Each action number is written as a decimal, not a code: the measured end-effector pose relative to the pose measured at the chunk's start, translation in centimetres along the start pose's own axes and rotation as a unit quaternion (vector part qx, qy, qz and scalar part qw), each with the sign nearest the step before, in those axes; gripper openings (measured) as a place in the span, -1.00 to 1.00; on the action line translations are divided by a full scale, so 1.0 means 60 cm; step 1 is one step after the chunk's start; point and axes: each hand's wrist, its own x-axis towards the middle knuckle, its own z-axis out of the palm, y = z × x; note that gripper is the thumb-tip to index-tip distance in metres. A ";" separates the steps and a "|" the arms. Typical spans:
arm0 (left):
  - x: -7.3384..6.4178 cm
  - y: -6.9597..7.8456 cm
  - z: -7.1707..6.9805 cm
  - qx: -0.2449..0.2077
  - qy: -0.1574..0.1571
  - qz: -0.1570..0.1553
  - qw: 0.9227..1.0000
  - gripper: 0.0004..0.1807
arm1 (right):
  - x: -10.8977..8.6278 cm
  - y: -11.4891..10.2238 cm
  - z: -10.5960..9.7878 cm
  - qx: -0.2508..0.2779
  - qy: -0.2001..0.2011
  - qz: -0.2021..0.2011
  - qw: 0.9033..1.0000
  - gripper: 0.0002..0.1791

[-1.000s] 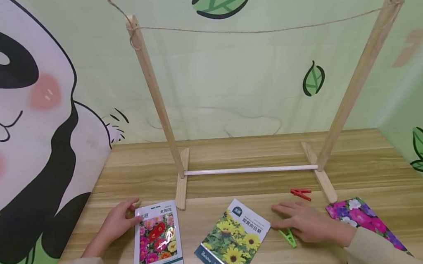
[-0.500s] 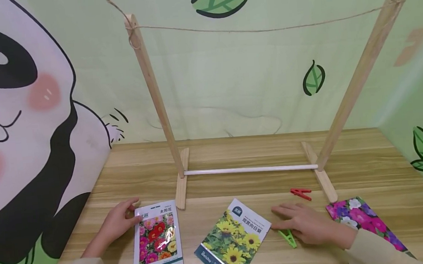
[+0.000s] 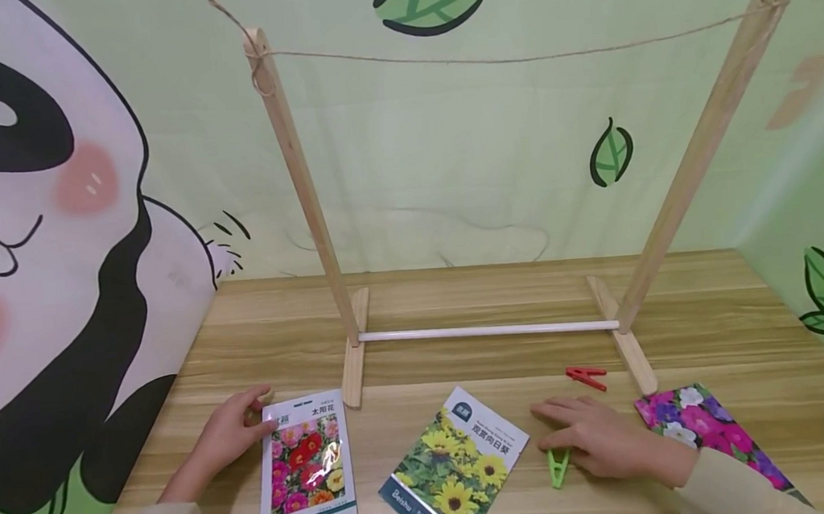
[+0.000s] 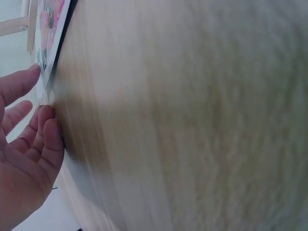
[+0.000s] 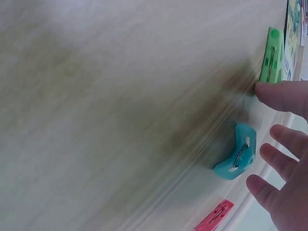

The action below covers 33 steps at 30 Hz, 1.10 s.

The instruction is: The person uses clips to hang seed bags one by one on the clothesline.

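Note:
In the head view my left hand (image 3: 230, 433) lies at the upper left corner of a seed packet with pink and red flowers (image 3: 305, 467). Its thumb touches the packet's edge, and the fingers are loosely bent. My right hand (image 3: 600, 436) hovers low over the table, fingers spread. Its thumb touches a green clothespin (image 5: 272, 55). Below that hand, a blue clothespin (image 5: 240, 151) shows only in the right wrist view. A red clothespin (image 3: 586, 378) lies beyond the hand. Between my hands is a sunflower seed packet (image 3: 454, 471), untouched.
Two wooden posts joined by a white rod (image 3: 486, 331) stand at the back, with a twine line (image 3: 469, 62) strung between their tops. A third packet with purple and pink flowers (image 3: 716, 431) lies at the right, partly under my right sleeve (image 3: 735, 490).
The green clothespin has turned, its lower end swinging left, and its upper end has come away from the sunflower packet. My right thumb has shifted slightly right. My left hand has not moved.

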 end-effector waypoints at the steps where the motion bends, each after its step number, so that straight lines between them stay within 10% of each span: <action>1: 0.000 0.000 0.000 0.000 0.001 0.000 1.000 -0.36 | -0.001 0.001 0.001 0.000 0.001 0.003 1.000 -0.55; 33: 0.002 0.003 0.002 -0.012 0.003 -0.002 1.000 -0.36 | 0.004 0.008 0.005 0.012 0.115 -0.046 0.992 -0.59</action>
